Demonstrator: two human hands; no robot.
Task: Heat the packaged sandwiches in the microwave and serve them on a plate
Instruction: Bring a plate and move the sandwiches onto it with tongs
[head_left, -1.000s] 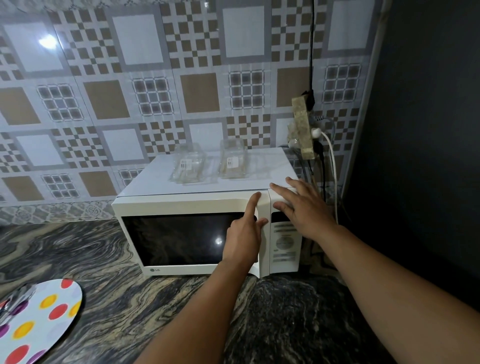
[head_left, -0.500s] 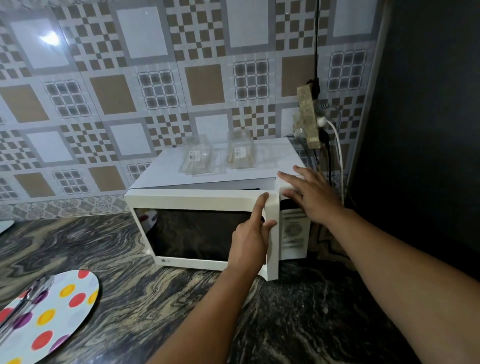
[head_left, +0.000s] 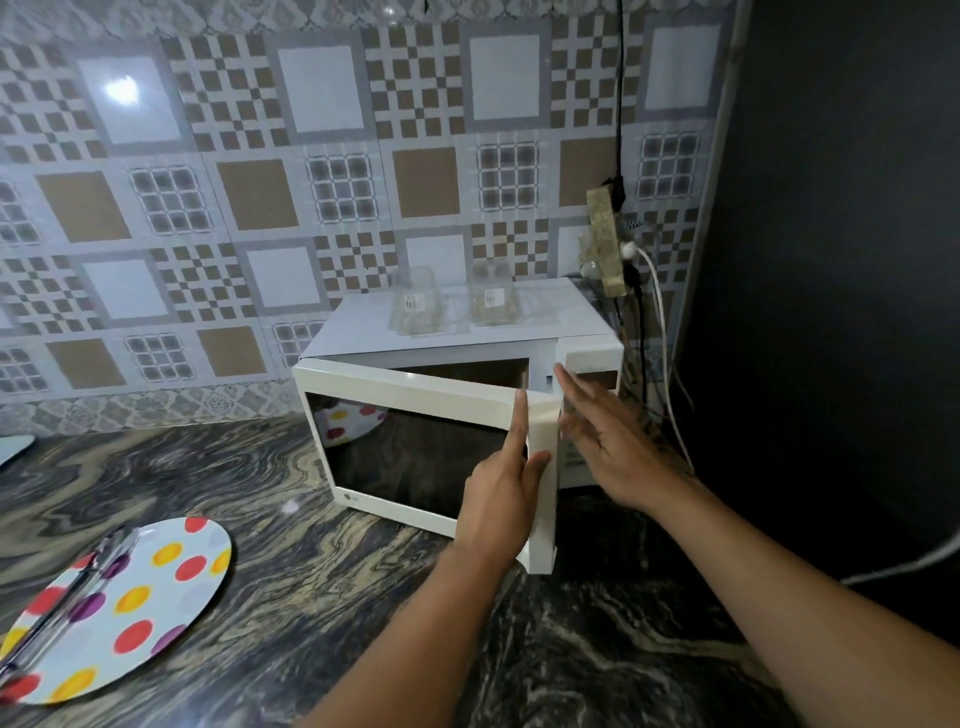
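On top of the white box-shaped microwave sit two clear plastic sandwich packs side by side — well back from its front edge. The microwave's dark-glass door stands partly ajar; the left hand grips its free edge, forefinger straight up the front. The right hand, blurred, fingers straight, holds nothing beside the control panel. Left of the microwave lies a round polka-dot plate — cutlery on it.

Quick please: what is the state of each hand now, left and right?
Left hand: grips the free edge of the microwave door, index finger straight.
Right hand: open, fingers straight, holding nothing.
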